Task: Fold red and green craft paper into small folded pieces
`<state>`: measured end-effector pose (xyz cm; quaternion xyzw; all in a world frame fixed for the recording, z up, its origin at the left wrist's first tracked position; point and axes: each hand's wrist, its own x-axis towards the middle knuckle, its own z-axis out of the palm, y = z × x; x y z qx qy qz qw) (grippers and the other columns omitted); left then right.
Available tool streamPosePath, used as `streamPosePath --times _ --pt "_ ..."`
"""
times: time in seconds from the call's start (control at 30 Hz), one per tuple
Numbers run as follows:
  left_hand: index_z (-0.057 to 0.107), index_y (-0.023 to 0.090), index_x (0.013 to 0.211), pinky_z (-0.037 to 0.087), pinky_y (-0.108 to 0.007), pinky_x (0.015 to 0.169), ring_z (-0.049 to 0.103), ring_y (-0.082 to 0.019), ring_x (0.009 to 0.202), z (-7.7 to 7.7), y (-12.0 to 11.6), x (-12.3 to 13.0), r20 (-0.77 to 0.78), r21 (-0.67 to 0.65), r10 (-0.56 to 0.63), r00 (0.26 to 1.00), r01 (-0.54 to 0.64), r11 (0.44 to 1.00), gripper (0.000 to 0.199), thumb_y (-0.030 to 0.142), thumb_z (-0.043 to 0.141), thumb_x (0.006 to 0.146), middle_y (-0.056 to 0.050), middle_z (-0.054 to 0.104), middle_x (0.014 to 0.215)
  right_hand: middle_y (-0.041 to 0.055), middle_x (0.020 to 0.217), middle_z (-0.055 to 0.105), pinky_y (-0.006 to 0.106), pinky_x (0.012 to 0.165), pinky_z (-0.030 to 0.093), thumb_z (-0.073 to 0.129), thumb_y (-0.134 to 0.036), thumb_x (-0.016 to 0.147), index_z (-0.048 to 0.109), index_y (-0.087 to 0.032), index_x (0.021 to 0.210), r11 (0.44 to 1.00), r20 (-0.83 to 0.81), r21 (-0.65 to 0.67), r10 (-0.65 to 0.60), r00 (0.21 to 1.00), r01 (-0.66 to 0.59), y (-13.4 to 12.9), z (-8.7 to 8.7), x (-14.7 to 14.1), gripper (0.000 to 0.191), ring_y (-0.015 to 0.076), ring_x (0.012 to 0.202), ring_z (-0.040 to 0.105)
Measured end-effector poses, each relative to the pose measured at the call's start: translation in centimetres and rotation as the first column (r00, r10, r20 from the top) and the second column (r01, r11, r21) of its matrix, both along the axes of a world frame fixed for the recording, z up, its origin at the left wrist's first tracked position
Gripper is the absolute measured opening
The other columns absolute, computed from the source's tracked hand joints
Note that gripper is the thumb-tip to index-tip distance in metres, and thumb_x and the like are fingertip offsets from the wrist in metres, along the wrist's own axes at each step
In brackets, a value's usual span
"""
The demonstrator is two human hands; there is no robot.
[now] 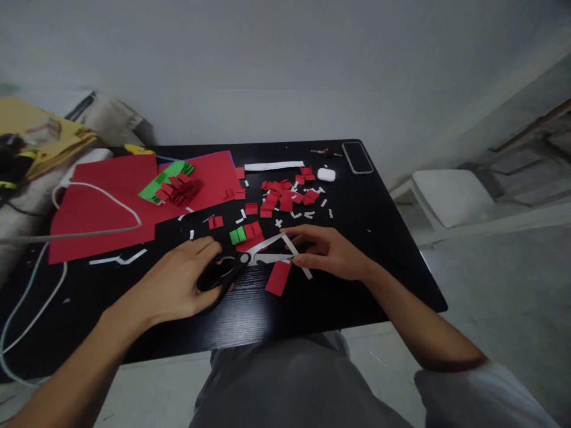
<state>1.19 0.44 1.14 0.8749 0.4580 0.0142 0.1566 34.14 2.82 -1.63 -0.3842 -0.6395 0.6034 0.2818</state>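
Note:
My left hand (173, 282) is closed around the black handles of a pair of scissors (245, 258). Their blades are spread and point right. A narrow white strip (292, 246) crosses the blade tips, pinched by the fingers of my right hand (330, 252). Just under the blades lies a red paper rectangle (277, 279). Beside the pivot are a red paper piece (254, 232) and a small folded green paper piece (238, 236). Part of my right fingers is hidden behind the hand.
Small folded red papers (281, 196) and white scraps lie farther back. Large red sheets (107, 208) carry a red and green paper bundle (172, 184). A phone (357, 157), white case (326, 175) and long white strip (273, 166) are along the back. White cables (98, 187) cross the left side.

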Motion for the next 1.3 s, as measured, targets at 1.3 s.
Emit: streamPosePath --times 1.3 --pt "0.059 0.021 0.074 0.038 -0.029 0.055 0.055 -0.014 0.057 -0.1 0.3 0.0 0.116 -0.140 -0.001 0.993 0.017 0.990 0.029 0.043 0.059 0.094 -0.001 0.062 0.069 0.0059 0.143 0.061 0.047 0.115 0.052 0.076 -0.034 0.095 0.063 -0.031 0.134 0.996 -0.171 0.043 0.079 0.982 -0.073 0.2 -1.0 -0.8 0.041 0.0218 0.124 0.066"
